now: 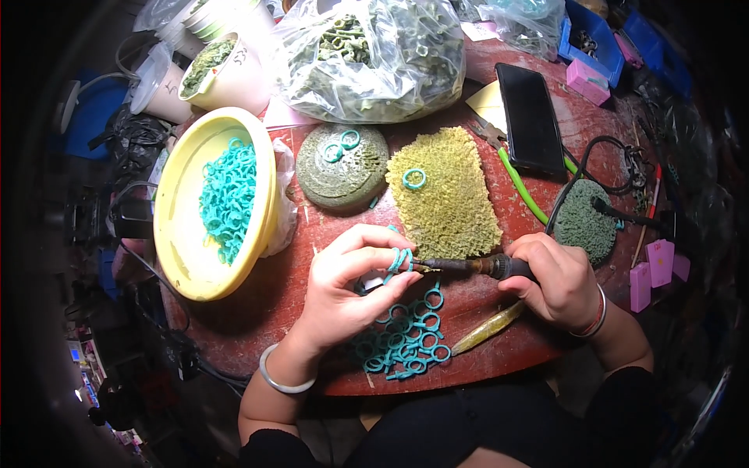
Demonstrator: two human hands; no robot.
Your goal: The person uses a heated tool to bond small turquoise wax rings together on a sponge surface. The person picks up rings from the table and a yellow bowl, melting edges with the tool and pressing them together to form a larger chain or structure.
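Note:
Between the thumb and fingers of my left hand are pinched small teal rings, which look like wax. My right hand is wrapped round the dark handle of a soldering iron. Its thin tip points left and meets the rings at my left fingertips; whether it touches them I cannot tell. Below my hands, a loose pile of teal rings with short stems lies near the table's front edge. Beyond them sits a rough yellow slab with one ring on it. A round grey-green block carries two rings.
At left a yellow basin holds many teal rings. A large clear bag of green pieces stands at the back. To the right are a black phone, green-handled pliers, a green sponge and a yellowish tapered stick.

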